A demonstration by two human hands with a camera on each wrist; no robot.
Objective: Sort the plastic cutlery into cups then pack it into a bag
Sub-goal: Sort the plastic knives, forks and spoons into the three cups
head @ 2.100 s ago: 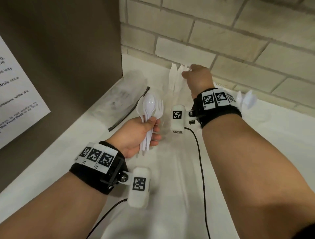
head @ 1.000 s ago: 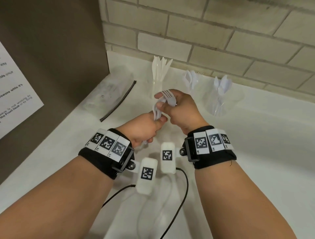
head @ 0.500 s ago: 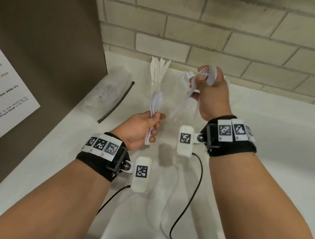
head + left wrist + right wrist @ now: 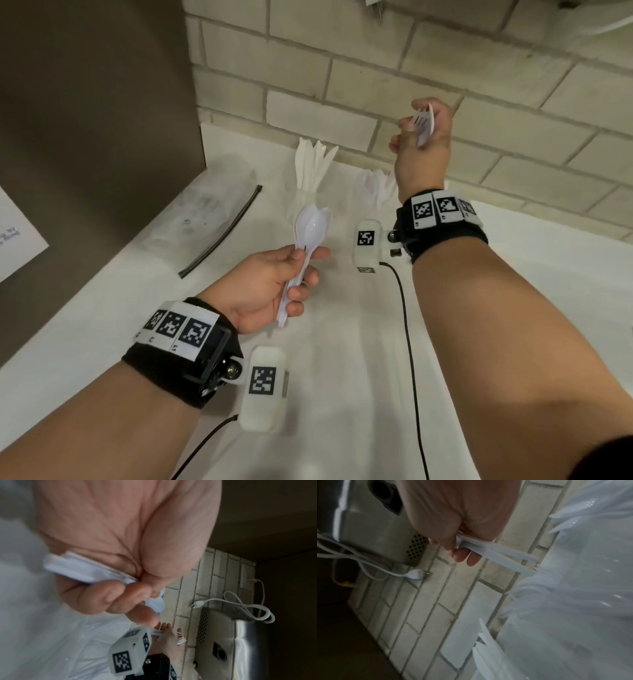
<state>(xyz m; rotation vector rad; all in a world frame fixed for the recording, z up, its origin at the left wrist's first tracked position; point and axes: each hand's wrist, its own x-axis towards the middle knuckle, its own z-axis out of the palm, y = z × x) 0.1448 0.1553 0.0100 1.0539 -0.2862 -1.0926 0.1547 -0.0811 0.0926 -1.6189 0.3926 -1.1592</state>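
Note:
My left hand (image 4: 301, 270) grips a bunch of white plastic spoons (image 4: 313, 226) by their handles, bowls pointing up, low over the white counter. The left wrist view shows the same handles (image 4: 82, 570) under curled fingers. My right hand (image 4: 416, 126) is raised in front of the brick wall and pinches a few white forks (image 4: 424, 123); their handles (image 4: 496, 553) stick out below the fingers. A clear cup of knives (image 4: 315, 168) stands by the wall. A second clear cup of forks (image 4: 376, 188) is partly hidden behind my right wrist.
A clear zip bag (image 4: 202, 212) with a black strip lies flat at the left, next to a tall brown appliance (image 4: 85, 120). The brick wall (image 4: 513, 102) closes the back. A steel appliance (image 4: 231, 642) with a loose white plug cable hangs on the wall.
My right hand pulled the forks out of the left hand's bundle and lifted them up and to the right. The left hand kept only the spoons and stayed roughly in place.

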